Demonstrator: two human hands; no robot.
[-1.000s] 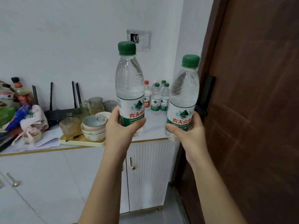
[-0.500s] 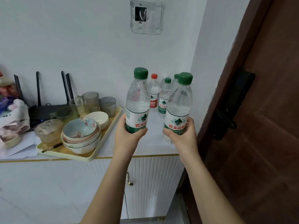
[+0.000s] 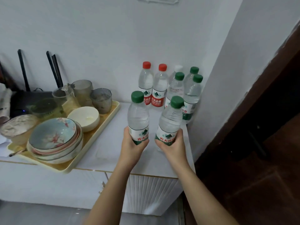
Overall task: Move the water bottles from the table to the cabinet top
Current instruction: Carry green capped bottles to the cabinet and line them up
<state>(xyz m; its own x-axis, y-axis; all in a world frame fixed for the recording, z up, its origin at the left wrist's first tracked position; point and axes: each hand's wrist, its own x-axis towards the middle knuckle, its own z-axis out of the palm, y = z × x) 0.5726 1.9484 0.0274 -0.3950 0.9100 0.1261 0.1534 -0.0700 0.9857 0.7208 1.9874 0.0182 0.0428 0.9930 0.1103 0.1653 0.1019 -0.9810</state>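
While both hands reach over the near-right part of the white cabinet top, each one grips a water bottle. The left hand has fingers and thumb curled round the label band of the left green-capped bottle, which is held upright. The right hand is curled the same way round the label of the right green-capped bottle, which is tilted a bit w/ its cap leaning right. The two sit close side by side, bodies apart. Their bases are hidden by the hands, so can't tell if they rest on the top or hang just above it.

Beyond them, in the far-right corner vs. the wall, more bottles stand on the cabinet top. There are two red-capped bottles w/ red labels on the left and three green-capped ones on the right. One pale-capped bottle is at the back, mostly hidden.

To the left lies a cream tray, its near corner overhanging the front edge. It carries a stack of patterned bowls, a plain white bowl and several cloudy glasses. Further left, by the wall, sits a black router w/ upright antennas.

Below the top is a ribbed white cabinet door under a gold trim line. A dark brown door fills the right side.
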